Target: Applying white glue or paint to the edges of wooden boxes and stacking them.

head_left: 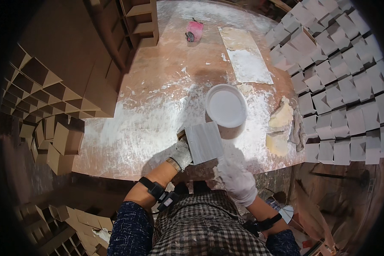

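Note:
My left hand point(183, 154), in a grey knit glove, holds a small square box point(204, 142) above the near part of the table. The box's upper face is covered in streaky white coating, and its brown inside shows at the left edge. Most of the left fingers are hidden at or within the box. Just beyond the box stands a round white tub point(227, 106) of white liquid. My right hand point(238, 181), in a white-smeared glove, is just right of the box's near corner. Motion blurs its fingers, so whether it holds anything does not show.
White smears cover the worktable point(132, 98). Coated boxes point(335, 94) are stacked along the right, and bare brown boxes point(51, 94) on the left. A coated board point(247, 55) and pink pouch point(195, 31) lie farther back. Yellowish sponge-like pieces point(280, 128) rest beside a grey rag point(298, 133).

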A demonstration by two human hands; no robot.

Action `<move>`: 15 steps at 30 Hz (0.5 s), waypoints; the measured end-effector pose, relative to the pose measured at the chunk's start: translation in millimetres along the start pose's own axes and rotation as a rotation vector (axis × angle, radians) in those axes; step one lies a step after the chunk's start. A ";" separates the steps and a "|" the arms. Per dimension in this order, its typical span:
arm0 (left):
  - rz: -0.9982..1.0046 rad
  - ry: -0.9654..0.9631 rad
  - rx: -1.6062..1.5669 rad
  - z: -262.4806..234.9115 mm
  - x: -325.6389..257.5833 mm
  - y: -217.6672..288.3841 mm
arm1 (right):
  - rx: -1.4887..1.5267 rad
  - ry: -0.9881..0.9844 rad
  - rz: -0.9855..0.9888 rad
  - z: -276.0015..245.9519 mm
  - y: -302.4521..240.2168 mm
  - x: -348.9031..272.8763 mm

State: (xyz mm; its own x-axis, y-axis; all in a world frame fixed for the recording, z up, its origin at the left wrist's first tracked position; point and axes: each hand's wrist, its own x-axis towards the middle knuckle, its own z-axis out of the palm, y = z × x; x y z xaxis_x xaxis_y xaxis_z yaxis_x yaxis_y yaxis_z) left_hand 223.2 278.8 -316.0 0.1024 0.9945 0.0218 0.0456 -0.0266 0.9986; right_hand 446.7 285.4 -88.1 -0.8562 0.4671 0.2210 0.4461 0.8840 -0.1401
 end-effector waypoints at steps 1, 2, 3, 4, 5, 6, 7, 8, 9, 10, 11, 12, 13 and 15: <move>-0.015 -0.021 0.126 0.3 3.3 8.1 | -0.009 -0.079 0.064 0.1 3.0 -4.3; -0.038 -0.044 0.301 -2.5 2.1 18.5 | 0.186 -0.298 0.233 -31.9 -3.0 23.4; -0.038 -0.081 0.482 -1.7 7.4 33.0 | 0.185 -0.292 0.239 -29.3 3.9 37.9; -0.031 -0.125 0.644 0.5 13.7 47.1 | 0.064 0.027 0.142 -23.7 11.0 49.5; -0.019 -0.155 0.784 0.2 16.4 62.6 | -0.057 0.346 0.037 -20.3 14.1 62.3; 0.004 -0.180 0.879 2.3 19.8 76.8 | -0.062 0.349 0.046 -18.3 16.0 78.7; 0.025 -0.193 0.949 1.7 22.3 89.7 | 0.025 0.326 0.025 -13.3 16.9 96.4; 0.021 -0.192 0.957 -0.4 18.1 103.6 | 0.118 0.306 -0.007 -10.9 12.3 109.2; 0.023 -0.193 1.028 2.7 19.1 114.6 | 0.112 0.308 0.002 -6.6 11.0 110.9; 0.027 -0.194 1.096 7.3 21.0 118.6 | 0.053 0.233 -0.009 0.7 10.5 108.2; 0.010 -0.184 1.106 5.0 16.2 113.9 | 0.016 0.162 -0.044 9.7 6.1 106.0; -0.141 -0.205 0.937 3.1 11.3 100.1 | 0.011 0.226 -0.086 15.4 1.1 96.4; -0.285 -0.220 0.759 1.8 3.3 76.9 | 0.074 0.200 -0.121 14.3 -4.3 82.5; 0.137 -0.019 0.718 0.5 -27.6 -8.1 | 0.204 0.175 -0.184 3.9 -13.0 47.0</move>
State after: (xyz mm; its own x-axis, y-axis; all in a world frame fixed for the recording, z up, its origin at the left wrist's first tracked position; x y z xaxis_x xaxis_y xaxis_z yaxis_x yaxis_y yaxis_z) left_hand 220.5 251.5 -324.7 0.1708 0.9758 0.1366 0.6709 -0.2167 0.7092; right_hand 399.7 295.8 -79.7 -0.8519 0.3117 0.4208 0.2109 0.9397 -0.2691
